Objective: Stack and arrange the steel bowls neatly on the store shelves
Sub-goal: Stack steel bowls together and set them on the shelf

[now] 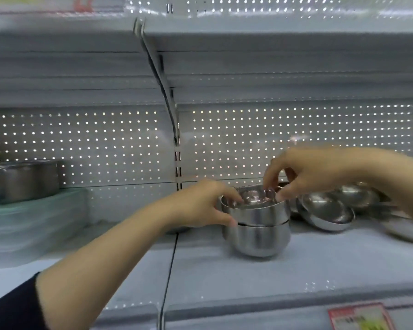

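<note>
Two nested steel bowls (256,225) are steadied on the shelf (248,277): the top rim is pinched by the left hand (200,203) at nine o'clock and the right hand (305,175) at two. Loose bowls (324,210) at three o'clock should probably be added next, squarely.

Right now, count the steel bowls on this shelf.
4 clear: two stacked, top bowl on bottom bowl; tilted bowl and another right. Blur and the right hand may hide more.

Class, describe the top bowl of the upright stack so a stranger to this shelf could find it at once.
Start at the grey store shelf and its slotted upright post. Just right of it stands a stack of steel bowls. The top bowl sits upright, nested, with the left hand and right hand on its rim, unlike the tilted bowls lying loose to its right.
</note>
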`<state>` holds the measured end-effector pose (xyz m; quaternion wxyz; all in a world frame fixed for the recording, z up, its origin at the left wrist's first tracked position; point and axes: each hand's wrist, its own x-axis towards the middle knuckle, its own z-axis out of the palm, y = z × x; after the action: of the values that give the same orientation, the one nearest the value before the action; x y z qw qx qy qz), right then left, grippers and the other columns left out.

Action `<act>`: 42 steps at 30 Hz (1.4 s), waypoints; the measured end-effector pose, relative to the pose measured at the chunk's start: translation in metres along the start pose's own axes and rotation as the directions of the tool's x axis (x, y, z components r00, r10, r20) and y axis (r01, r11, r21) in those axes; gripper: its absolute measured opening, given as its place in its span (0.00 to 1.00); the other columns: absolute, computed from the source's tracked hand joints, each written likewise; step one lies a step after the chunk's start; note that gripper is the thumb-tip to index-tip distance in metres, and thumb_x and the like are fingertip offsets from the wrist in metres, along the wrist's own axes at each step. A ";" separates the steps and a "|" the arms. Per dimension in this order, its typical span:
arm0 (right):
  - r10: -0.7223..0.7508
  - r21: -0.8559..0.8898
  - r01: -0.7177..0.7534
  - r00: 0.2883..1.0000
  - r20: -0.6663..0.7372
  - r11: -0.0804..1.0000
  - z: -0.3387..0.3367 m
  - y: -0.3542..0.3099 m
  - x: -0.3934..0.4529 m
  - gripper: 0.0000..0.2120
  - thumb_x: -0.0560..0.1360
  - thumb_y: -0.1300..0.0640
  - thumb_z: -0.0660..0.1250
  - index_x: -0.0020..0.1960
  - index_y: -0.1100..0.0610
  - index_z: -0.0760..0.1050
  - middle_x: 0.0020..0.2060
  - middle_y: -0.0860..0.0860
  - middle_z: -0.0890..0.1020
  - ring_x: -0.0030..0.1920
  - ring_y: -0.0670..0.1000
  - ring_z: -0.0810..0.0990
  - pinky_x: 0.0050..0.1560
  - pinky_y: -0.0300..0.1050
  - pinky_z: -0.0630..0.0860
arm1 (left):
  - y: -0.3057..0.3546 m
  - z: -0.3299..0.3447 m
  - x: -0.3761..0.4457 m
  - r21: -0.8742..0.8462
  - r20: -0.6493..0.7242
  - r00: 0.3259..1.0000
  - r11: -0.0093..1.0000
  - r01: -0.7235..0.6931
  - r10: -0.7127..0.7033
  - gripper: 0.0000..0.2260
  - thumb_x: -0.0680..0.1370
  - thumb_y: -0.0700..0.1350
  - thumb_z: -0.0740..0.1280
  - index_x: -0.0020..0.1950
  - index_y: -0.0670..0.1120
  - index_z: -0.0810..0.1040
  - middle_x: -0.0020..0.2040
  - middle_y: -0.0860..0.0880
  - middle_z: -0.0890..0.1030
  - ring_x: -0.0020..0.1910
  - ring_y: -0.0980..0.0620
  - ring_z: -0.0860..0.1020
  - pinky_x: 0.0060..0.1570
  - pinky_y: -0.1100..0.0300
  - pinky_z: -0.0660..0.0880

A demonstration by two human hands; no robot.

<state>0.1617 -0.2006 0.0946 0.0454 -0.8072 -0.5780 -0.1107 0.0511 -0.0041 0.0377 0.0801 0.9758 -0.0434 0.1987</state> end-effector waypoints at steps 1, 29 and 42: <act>-0.002 0.008 0.001 1.000 0.024 1.000 0.004 0.006 -0.004 0.06 0.70 0.49 0.72 0.44 0.39 0.78 0.37 0.26 0.76 0.35 0.31 0.74 0.34 0.28 0.67 | 0.005 0.002 0.004 0.017 0.034 0.999 1.000 -0.014 0.014 0.18 0.70 0.51 0.73 0.59 0.54 0.77 0.46 0.64 0.75 0.37 0.78 0.72 0.37 0.81 0.67; 0.058 0.309 -0.028 0.994 -0.089 0.951 0.070 0.056 -0.003 0.18 0.62 0.41 0.75 0.47 0.43 0.72 0.43 0.40 0.74 0.40 0.36 0.75 0.39 0.32 0.70 | -0.026 0.045 0.006 -0.214 0.152 0.903 0.879 0.427 -0.402 0.22 0.58 0.59 0.77 0.47 0.60 0.73 0.45 0.68 0.77 0.49 0.65 0.77 0.42 0.74 0.68; 0.039 0.595 -0.002 0.998 -0.049 0.804 0.079 0.017 0.022 0.20 0.56 0.39 0.77 0.43 0.46 0.77 0.39 0.46 0.83 0.39 0.43 0.80 0.47 0.44 0.75 | -0.035 0.037 -0.042 -0.308 0.088 0.866 0.813 0.494 -0.493 0.27 0.56 0.54 0.79 0.51 0.53 0.75 0.44 0.56 0.80 0.44 0.56 0.78 0.47 0.62 0.77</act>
<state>0.1950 -0.1700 0.0244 0.3139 -0.7550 -0.5732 0.0527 0.0310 0.0259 -0.0175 0.2860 0.9277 0.1790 0.1595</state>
